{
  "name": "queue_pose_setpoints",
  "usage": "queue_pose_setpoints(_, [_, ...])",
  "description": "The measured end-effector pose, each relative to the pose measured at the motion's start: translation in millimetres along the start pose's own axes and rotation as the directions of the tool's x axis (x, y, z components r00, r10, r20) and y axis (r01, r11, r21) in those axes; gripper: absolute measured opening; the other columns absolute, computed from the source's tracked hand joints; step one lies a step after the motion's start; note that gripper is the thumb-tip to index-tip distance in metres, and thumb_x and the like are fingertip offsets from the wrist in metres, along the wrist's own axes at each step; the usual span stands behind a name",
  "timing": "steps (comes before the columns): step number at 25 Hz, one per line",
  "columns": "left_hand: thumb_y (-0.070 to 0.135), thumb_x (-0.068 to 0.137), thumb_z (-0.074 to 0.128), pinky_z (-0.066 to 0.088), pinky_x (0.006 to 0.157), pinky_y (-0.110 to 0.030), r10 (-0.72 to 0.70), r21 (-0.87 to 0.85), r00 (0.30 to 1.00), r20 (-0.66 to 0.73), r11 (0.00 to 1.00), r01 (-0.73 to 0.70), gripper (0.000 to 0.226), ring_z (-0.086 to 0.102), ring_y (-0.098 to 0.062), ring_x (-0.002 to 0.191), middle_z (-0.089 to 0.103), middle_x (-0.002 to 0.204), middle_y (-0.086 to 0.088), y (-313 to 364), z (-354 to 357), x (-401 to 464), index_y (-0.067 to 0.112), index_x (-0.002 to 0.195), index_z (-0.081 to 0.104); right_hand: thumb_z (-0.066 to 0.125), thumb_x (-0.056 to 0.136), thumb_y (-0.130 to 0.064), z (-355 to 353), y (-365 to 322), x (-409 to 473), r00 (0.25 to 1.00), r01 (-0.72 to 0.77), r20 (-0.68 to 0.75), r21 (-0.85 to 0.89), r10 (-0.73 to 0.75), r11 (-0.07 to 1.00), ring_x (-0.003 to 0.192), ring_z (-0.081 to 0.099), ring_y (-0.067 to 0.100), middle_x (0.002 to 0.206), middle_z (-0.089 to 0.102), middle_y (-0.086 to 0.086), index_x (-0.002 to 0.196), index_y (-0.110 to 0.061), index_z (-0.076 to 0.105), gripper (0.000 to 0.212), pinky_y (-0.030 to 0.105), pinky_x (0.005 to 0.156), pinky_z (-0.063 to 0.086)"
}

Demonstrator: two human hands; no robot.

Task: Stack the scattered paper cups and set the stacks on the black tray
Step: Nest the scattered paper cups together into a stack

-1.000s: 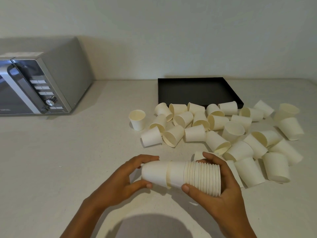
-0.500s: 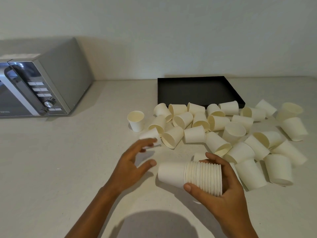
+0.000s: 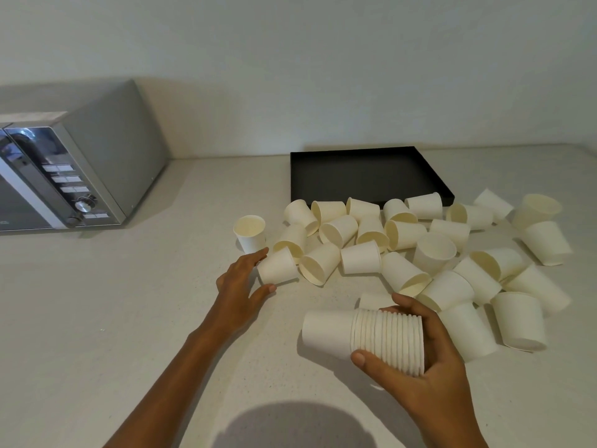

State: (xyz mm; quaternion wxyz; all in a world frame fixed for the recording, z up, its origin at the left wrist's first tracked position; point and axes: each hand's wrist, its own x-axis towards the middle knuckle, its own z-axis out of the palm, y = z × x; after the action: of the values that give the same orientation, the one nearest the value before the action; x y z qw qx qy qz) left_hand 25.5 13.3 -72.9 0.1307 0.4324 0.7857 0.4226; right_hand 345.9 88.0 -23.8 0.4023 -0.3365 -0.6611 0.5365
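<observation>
A pale, speckled bench (image 3: 97, 318) runs back to a plain white wall (image 3: 323, 59), and a silver microwave (image 3: 80, 169) sits at the far left against it. The black tray (image 3: 365, 174) lies at the back of the bench near the wall, nothing inside it that shows. In front of the tray, spilling right, a heap of loose paper cups (image 3: 420, 247) lies mostly on its sides; one single cup (image 3: 250, 232) stands upright at the heap's left edge.

Right hand (image 3: 429, 367) low and near the camera: its grip is wrapped round the rim end of a nested cup stack (image 3: 365, 334), thumb under, fingers over the top. The stack lies sideways, base pointing left, held above the bench with its shadow beneath.

Left hand (image 3: 239, 286) is out ahead, well left of the stack. Fingers extended, thumb spread wide, the grip half open around a tipped cup (image 3: 277, 265) at the heap's near-left corner. Fingertips touch its far side, the thumb tip sits just by its base; whether it is truly squeezing the cup, I cannot tell.
</observation>
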Motion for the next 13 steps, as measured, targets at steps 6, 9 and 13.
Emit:
queue_pose_setpoints(6, [0.032,0.097,0.069,0.046,0.112,-0.056,0.09,-0.127,0.995,0.054,0.989,-0.082,0.057,0.054,-0.021,0.133,0.054,0.148,0.012,-6.7,-8.1,-15.2,0.038,0.147,0.044,0.101,0.045,-0.061,-1.9,3.3,1.1,1.0,0.003,-0.025,-0.01,-0.004,1.0,0.104,0.071,0.01,0.122,0.069,-0.01,0.142,-0.041,0.056,0.109,0.031,0.074,0.066])
queue_pose_setpoints(9, [0.038,0.098,0.067,0.055,0.106,-0.037,0.139,-0.249,0.981,0.138,0.963,-0.101,0.061,0.054,-0.017,0.133,0.053,0.148,0.012,-5.3,-13.5,-35.9,0.037,0.152,0.041,0.101,0.046,-0.057,-4.4,0.9,3.3,0.998,0.004,-0.066,0.008,-0.003,1.0,0.104,0.071,0.009,0.122,0.069,-0.011,0.144,-0.04,0.055,0.109,0.032,0.074,0.067])
queue_pose_setpoints(13, [0.033,0.099,0.069,0.055,0.1,-0.027,0.15,-0.334,0.966,0.209,0.94,-0.073,0.067,0.052,-0.022,0.136,0.052,0.15,0.002,-1.0,-15.7,-60.8,0.03,0.157,0.037,0.1,0.049,-0.054,-7.6,-6.0,3.3,0.996,0.015,-0.087,0.036,-0.012,0.999,0.102,0.07,0.005,0.119,0.069,-0.014,0.142,-0.041,0.056,0.104,0.023,0.069,0.065])
